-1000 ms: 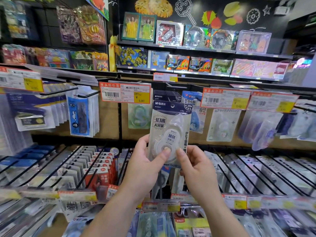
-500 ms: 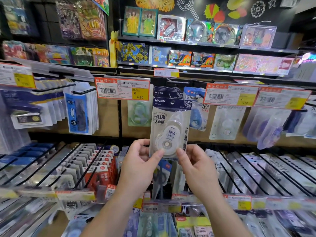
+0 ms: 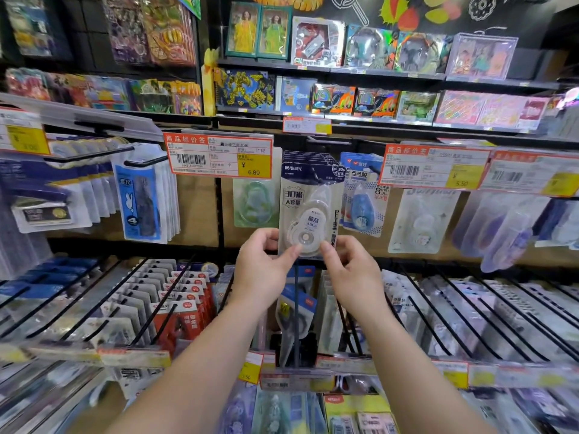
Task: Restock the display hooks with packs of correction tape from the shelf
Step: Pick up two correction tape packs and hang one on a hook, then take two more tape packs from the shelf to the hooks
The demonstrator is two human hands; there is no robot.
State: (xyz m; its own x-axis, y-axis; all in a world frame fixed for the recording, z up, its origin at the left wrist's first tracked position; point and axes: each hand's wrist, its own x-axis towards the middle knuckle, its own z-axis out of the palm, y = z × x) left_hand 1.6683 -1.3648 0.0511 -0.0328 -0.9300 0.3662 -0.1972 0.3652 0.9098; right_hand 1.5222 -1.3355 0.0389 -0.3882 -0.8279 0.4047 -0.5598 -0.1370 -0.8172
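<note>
A correction tape pack, white with a dark blue top band and a clear blister, is upright at the centre of the view. My left hand pinches its lower left corner and my right hand pinches its lower right. Its top lines up with a stack of identical packs hanging on a hook just behind it. The hook itself is hidden by the packs.
A price tag reading 6.80 hangs to the left, another tag to the right. A blue tape pack hangs beside the stack. Black wire hooks with stationery packs jut forward below my hands. Toy boxes fill upper shelves.
Both hands have lifted the pack up and away from me, from chest height to the row of hanging packs. The pack now overlaps the stack on the hook.
</note>
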